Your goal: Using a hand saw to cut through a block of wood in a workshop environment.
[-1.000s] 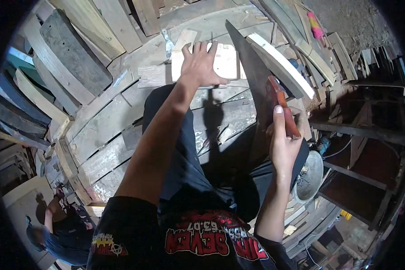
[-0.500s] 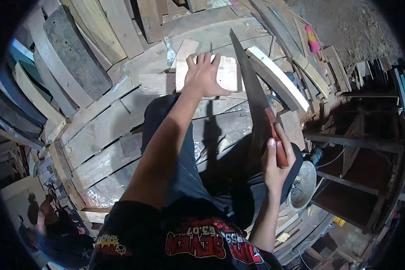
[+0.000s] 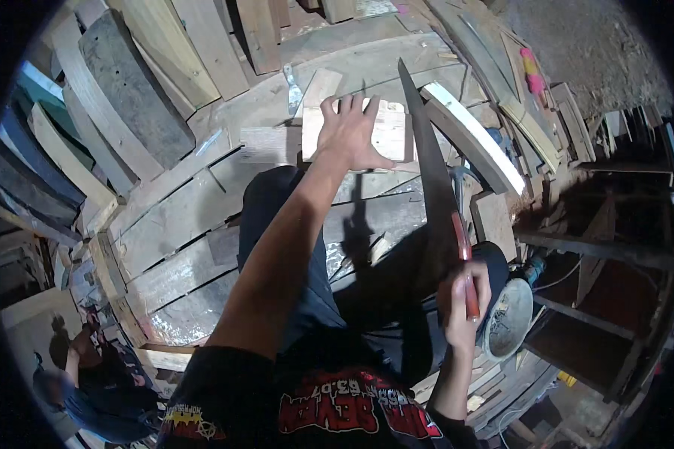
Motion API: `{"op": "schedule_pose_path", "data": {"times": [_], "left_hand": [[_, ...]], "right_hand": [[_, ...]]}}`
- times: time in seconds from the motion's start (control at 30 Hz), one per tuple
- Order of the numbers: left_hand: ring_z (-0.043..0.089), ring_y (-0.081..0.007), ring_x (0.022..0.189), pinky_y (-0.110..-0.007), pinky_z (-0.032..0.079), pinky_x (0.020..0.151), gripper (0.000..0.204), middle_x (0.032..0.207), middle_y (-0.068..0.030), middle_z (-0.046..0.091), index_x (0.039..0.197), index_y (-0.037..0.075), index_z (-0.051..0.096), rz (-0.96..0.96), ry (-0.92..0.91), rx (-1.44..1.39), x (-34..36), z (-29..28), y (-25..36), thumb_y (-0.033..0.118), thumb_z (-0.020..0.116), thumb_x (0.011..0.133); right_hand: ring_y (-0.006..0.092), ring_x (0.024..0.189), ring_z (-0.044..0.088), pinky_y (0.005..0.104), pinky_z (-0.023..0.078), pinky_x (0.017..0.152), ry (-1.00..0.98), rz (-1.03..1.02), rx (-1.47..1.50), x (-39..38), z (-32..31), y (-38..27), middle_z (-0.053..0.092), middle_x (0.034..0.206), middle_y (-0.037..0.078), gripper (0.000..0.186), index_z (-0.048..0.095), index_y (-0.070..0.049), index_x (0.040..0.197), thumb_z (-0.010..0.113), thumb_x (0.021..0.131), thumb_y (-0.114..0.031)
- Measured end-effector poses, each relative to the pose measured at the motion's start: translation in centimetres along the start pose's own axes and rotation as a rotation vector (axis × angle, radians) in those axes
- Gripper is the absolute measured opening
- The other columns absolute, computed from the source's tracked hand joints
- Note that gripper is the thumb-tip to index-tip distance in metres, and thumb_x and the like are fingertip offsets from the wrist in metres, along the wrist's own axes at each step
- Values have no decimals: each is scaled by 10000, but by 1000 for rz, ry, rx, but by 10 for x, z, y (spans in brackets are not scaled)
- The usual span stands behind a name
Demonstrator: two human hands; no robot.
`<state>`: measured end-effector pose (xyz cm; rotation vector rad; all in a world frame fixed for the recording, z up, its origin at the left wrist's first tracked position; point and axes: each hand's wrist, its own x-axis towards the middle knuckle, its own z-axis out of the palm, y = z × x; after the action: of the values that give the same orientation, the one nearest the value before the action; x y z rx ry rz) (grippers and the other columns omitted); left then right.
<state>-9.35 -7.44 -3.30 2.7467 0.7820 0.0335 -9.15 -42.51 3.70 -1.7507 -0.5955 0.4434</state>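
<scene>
My left hand bears down on a pale wooden block that lies on the plank surface. Its fingers reach over the far edge and the thumb lies along the near edge. In my right hand is a handsaw, the fingers wrapped round its red handle. The long dark saw blade points away from me, alongside the block's right end. Whether blade and wood touch, I cannot tell.
Beyond the block lies a scraper. A curved white-faced timber is right of the blade. Boards lean at the left. A bucket stands by my right knee. Another person is at lower left.
My right hand has drawn the saw back toward me, its handle now lower in view. The left hand keeps its place on the block. The whole view has shifted slightly.
</scene>
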Motion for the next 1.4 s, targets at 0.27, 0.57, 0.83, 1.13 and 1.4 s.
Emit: {"op": "schedule_pose_path", "data": {"times": [0.27, 0.57, 0.83, 1.13, 1.4], "left_hand": [[458, -319, 1406, -610, 232, 1187, 1355, 1446, -181, 526, 1627, 50, 395, 23, 133, 57, -11, 15, 0, 692, 900, 545], [440, -348, 1435, -641, 242, 1177, 1375, 1483, -205, 513, 1625, 33, 417, 40, 102, -9, -6, 12, -2, 678, 894, 508], [441, -363, 1429, -656, 256, 1157, 1386, 1511, -222, 488, 1626, 37, 420, -63, 78, 27, -2, 15, 0, 722, 876, 511], [455, -373, 1422, -668, 266, 1153, 1345, 1524, -235, 486, 1618, 60, 439, 43, 144, 43, 2, 22, 7, 688, 896, 520], [462, -373, 1418, -704, 266, 1141, 1360, 1586, -227, 445, 1597, 30, 459, 57, 220, 26, 9, 17, -5, 686, 909, 494]], "right_hand": [[55, 755, 475, 249, 388, 669, -39, 200, 75, 151, 59, -19, 567, 827, -18, 214, 631, -59, 1033, 640, 1097, -262], [18, 643, 431, 221, 327, 569, 16, 111, 104, 20, 22, -26, 507, 747, -61, 176, 578, -76, 999, 623, 1093, -217], [63, 810, 472, 241, 410, 735, 3, 45, -8, 70, 32, -5, 529, 838, -29, 211, 600, -39, 986, 605, 1102, -216], [95, 838, 539, 280, 466, 784, -34, 168, 185, 128, 43, 10, 589, 900, 1, 249, 627, -12, 1060, 656, 1094, -257], [58, 750, 468, 243, 399, 707, 15, 173, 133, -11, -21, -49, 544, 819, -24, 156, 606, -45, 957, 625, 1057, -163]]}}
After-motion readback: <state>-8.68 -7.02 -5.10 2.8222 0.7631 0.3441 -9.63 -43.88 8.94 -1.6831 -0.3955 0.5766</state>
